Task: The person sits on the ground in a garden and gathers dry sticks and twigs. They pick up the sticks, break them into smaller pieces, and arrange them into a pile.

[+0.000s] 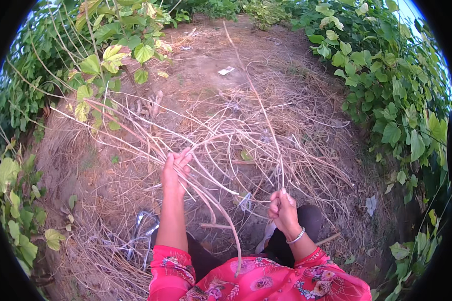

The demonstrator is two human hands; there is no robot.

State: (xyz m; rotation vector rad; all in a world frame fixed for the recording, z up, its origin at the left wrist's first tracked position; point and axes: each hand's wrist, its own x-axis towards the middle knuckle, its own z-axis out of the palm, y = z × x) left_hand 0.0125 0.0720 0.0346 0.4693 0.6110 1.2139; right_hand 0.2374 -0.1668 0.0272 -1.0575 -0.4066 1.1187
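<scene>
My left hand (pixel 177 169) is closed around a loose bundle of thin, dry sticks (pixel 135 129). Their long ends fan out to the upper left, and a thicker, curved one (pixel 231 222) bends down towards my lap. To the right, my right hand (pixel 283 210) pinches the near end of one long, thin stick (pixel 263 109), which runs up and away over the ground. A tangled pile of dry twigs (pixel 305 161) lies between and beyond my hands.
Leafy green bushes (pixel 391 94) border the ground on the right, and a leafy plant (pixel 116 56) stands at the upper left. More dry twigs (pixel 101 259) lie at the lower left beside shiny strips (pixel 139 229). A small pale scrap (pixel 226 70) lies farther off on bare soil.
</scene>
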